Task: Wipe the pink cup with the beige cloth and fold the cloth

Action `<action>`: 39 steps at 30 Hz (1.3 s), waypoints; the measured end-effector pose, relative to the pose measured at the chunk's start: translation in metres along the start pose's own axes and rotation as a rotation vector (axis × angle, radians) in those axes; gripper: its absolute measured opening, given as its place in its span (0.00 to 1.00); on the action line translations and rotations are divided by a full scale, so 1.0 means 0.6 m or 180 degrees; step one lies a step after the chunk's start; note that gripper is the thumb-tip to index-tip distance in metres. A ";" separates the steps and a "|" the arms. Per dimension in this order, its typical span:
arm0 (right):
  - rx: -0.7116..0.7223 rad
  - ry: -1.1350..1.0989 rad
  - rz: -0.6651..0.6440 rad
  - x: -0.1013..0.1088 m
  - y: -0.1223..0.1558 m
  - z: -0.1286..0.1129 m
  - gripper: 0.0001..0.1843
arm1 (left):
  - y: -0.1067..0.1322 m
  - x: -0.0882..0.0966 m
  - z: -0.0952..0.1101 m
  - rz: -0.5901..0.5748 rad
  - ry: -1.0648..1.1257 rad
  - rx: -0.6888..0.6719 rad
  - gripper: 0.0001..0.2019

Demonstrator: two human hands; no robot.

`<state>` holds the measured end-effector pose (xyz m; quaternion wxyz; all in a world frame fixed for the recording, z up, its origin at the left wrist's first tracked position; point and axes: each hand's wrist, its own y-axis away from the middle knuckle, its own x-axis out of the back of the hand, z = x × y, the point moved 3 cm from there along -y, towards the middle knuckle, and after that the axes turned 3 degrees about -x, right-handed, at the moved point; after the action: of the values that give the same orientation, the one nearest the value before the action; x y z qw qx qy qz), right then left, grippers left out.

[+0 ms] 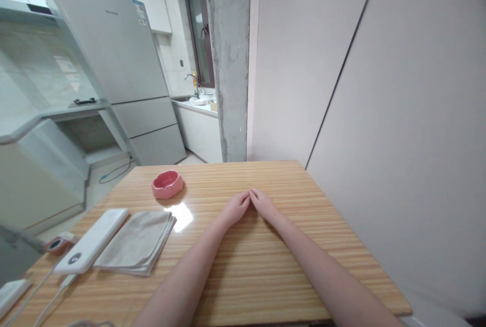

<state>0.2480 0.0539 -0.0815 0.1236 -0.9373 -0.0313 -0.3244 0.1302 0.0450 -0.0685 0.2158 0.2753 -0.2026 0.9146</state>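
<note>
My left hand [238, 206] and my right hand [261, 202] meet over the far middle of the wood-grain table [258, 271]. Both have their backs turned up and their fingers curled in, with the tips touching each other. No object shows in either hand, though the undersides are hidden. Nearest to my left hand, farther off to the left, lie a folded grey cloth [136, 238] and a pink ashtray [167, 185].
A white power bank [93, 241] with a cable plugged in lies left of the cloth. Beside it is a brown roll of tape [58, 246]. Another white block [13, 294] sits at the left edge. A fridge [110, 43] and a sink counter stand beyond; a white wall [398, 114] borders the right.
</note>
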 end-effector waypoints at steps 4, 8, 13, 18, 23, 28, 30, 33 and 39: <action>0.0008 -0.0055 0.0017 0.001 0.001 -0.001 0.15 | 0.001 0.001 0.003 -0.0003 -0.0040 0.0056 0.16; 0.0009 -0.0143 0.0074 0.001 0.000 0.001 0.14 | 0.000 0.000 0.002 0.0004 0.0011 -0.0002 0.16; 0.0002 -0.0151 0.0069 -0.001 0.000 0.002 0.14 | 0.001 0.000 -0.002 0.0003 0.0017 -0.0021 0.16; -0.0009 -0.0066 0.0050 0.000 0.001 0.000 0.15 | 0.002 -0.003 -0.005 0.0015 -0.0021 -0.0063 0.16; 0.0019 -0.0071 -0.0008 0.002 0.001 -0.002 0.16 | 0.002 -0.001 0.006 -0.0031 -0.0198 -0.0037 0.16; -0.0048 -0.0322 -0.0210 0.001 0.005 -0.003 0.17 | 0.022 0.117 0.021 0.1181 -0.1304 0.0142 0.13; -0.0033 -0.0301 -0.0244 0.002 0.007 -0.006 0.16 | 0.047 0.186 0.010 0.2067 -0.1883 0.0519 0.15; 0.0068 -0.0166 -0.0230 0.005 0.010 -0.011 0.14 | 0.093 0.259 -0.035 0.2944 -0.2357 0.1682 0.22; 0.0045 -0.0205 -0.0274 0.005 0.009 -0.009 0.15 | 0.130 0.287 -0.115 0.2906 -0.2382 0.2323 0.19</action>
<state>0.2479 0.0472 -0.0765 0.1150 -0.9441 -0.0778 -0.2988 -0.0679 0.0632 -0.0390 -0.3814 0.5144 -0.0384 0.7671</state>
